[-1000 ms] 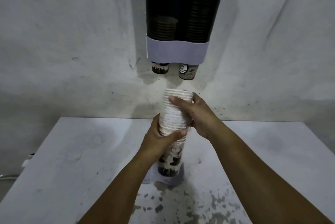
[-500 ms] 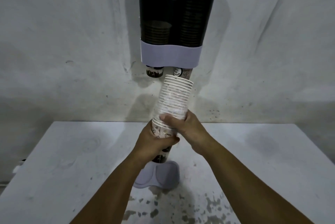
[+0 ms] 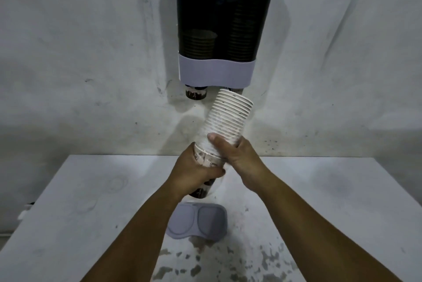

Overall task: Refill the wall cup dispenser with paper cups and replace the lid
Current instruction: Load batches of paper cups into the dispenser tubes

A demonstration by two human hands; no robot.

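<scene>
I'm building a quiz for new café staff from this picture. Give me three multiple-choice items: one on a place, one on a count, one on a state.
1. Where is the lid?
A. On the dispenser's top
B. Flat on the table
C. In the left hand

2. How many cup columns show inside the dispenser?
A. One
B. Two
C. Four

3. How is the cup stack held?
A. Tilted, by both hands
B. Upright, by one hand
C. Lying on the table

Answers: 1 B, it lies below the forearms. 2 B, two columns show through the dark body. 3 A, left hand grips its base, right hand its middle, top leaning right.
</scene>
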